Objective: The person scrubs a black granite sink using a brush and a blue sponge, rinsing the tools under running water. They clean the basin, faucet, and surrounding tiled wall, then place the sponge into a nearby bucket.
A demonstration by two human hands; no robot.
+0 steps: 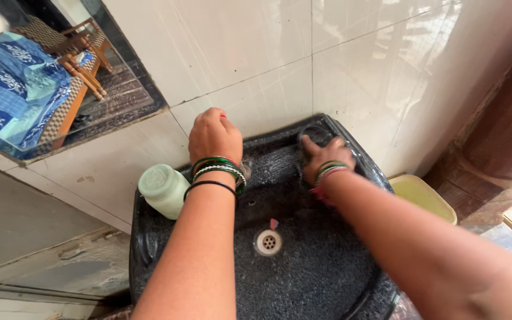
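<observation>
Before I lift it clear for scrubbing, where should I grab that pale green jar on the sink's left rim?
Grip the pale green jar around its round body from the open left side; the left hand and forearm crowd its right.

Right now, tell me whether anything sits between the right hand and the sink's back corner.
Nothing visible does: the right hand already rests on the black sink at its back corner. The pale green jar stands on the opposite rim, beside the left hand.

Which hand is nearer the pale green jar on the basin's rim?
Left. The left hand is just right of the pale green jar, at the basin's back edge; the right hand presses the far back corner.
</observation>
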